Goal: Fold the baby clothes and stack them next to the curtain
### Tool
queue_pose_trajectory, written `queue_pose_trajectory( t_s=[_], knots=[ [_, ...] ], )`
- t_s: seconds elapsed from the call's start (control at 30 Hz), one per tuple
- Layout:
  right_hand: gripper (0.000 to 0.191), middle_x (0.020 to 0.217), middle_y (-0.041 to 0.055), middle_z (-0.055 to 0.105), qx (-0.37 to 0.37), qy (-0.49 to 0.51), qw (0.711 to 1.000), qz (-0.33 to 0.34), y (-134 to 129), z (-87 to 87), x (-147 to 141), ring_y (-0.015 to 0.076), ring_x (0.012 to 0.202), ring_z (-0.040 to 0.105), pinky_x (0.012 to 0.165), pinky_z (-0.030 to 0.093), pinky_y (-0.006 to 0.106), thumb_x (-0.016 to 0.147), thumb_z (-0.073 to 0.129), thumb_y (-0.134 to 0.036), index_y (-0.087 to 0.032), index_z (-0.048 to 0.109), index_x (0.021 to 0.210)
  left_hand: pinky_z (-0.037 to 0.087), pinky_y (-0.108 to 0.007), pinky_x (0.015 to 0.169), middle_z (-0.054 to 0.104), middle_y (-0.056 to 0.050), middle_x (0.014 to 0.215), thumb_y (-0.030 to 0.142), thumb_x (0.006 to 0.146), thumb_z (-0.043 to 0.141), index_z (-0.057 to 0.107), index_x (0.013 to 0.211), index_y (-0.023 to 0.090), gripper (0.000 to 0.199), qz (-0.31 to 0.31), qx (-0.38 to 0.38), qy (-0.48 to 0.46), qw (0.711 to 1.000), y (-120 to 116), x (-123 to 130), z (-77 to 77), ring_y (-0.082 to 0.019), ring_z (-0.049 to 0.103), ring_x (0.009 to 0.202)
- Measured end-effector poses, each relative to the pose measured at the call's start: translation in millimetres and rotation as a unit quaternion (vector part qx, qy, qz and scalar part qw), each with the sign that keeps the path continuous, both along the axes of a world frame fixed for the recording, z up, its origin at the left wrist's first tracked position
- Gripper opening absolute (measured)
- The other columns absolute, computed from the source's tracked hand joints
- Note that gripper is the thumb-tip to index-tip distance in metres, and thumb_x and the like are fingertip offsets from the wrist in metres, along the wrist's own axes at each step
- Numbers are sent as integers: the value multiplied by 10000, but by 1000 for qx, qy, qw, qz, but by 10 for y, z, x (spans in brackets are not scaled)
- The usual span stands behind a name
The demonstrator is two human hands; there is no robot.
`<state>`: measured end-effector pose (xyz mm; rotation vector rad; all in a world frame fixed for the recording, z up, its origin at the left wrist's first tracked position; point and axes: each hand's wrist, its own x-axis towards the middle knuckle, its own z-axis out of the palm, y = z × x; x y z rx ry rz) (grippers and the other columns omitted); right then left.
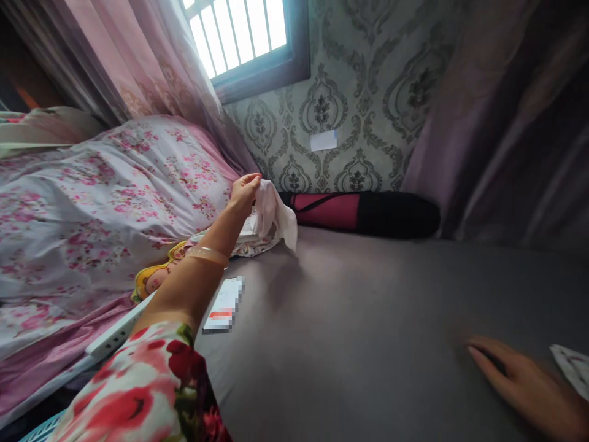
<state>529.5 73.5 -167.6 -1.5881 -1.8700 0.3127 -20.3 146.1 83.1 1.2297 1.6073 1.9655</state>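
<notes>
My left hand [246, 188] is stretched far forward, its fingers pinched on a white cloth [277, 215] that hangs down over other light and patterned fabric [255, 246]. Low at the right, my right hand [510, 374] is blurred over the grey sheet [368, 319], fingers pointing left; a dark shape shows between thumb and fingers, too unclear to name. A phone with a lit screen [224, 305] lies on the sheet beside my left forearm.
A red and black long bag [363, 213] lies against the patterned wall. Floral bedding [115, 209], a yellow cartoon item [154, 277] and a white power strip [113, 337] are at the left. A patterned object [573, 368] sits at the right edge.
</notes>
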Motion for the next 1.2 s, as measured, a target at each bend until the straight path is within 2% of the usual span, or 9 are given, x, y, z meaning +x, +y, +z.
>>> queue_pose_trajectory(
  t_s=[0.17,0.3,0.4,0.57,0.7,0.87,1.0,1.1,1.2],
  knots=[
    [190,1052,130,703,-30,5,997,70,-62,230,-283,333,1033,642,958,456,481,785,516,-494,-416,689,789,409,-193,564,512,63,695,250,760,629,571,1016,220,265,-114,19,-82,990,-55,488,-2,-59,470,522],
    [280,1035,84,722,-6,-7,994,109,-51,412,-558,321,987,669,902,503,509,826,488,-462,-304,708,894,449,-208,598,504,76,712,179,728,619,522,1091,260,384,-187,30,-121,974,-132,846,10,-58,496,549],
    [289,1009,65,731,9,7,992,130,-62,616,-848,291,939,686,861,527,467,851,484,-427,-268,712,934,486,-229,637,499,72,719,135,701,570,494,1145,264,469,-250,47,-143,956,-205,1106,7,-70,531,606],
    [279,977,52,730,-6,113,983,145,-151,971,-1382,243,871,695,809,546,408,879,495,-410,-248,683,1007,530,-292,711,489,59,771,100,655,513,448,1222,283,600,-321,52,-154,933,-375,1543,-52,-86,553,685],
    [367,1010,95,685,36,201,971,122,-155,1122,-1727,234,919,666,754,551,374,855,553,-466,-204,580,1110,532,-306,744,495,35,874,104,670,507,416,1269,308,640,-367,60,-167,913,-524,1873,-125,-94,558,759],
    [518,1007,97,616,104,272,956,42,-83,1211,-2063,226,859,633,708,546,370,700,718,-492,-209,469,1055,538,-289,736,492,11,1055,181,759,526,409,1275,369,562,-375,64,-162,911,-611,2192,-249,-137,574,908],
    [364,889,49,629,73,308,948,26,-46,1239,-2204,210,774,638,694,539,367,714,676,-347,-236,433,962,542,-313,749,482,19,1162,196,798,518,377,1301,428,571,-354,84,-129,922,-595,2319,-342,-183,564,1040],
    [313,885,38,646,52,366,927,59,-8,1275,-2126,195,768,649,696,538,348,722,606,-269,-242,421,973,540,-342,789,471,21,1264,168,796,504,332,1345,427,631,-322,99,-98,937,-581,2316,-373,-206,544,1119],
    [327,857,25,655,46,404,908,97,-12,1417,-1891,184,757,653,673,533,316,691,598,-251,-239,428,970,510,-372,900,455,17,1348,121,766,506,315,1367,403,690,-287,111,-51,950,-608,2264,-385,-218,486,1229]
  ],
)
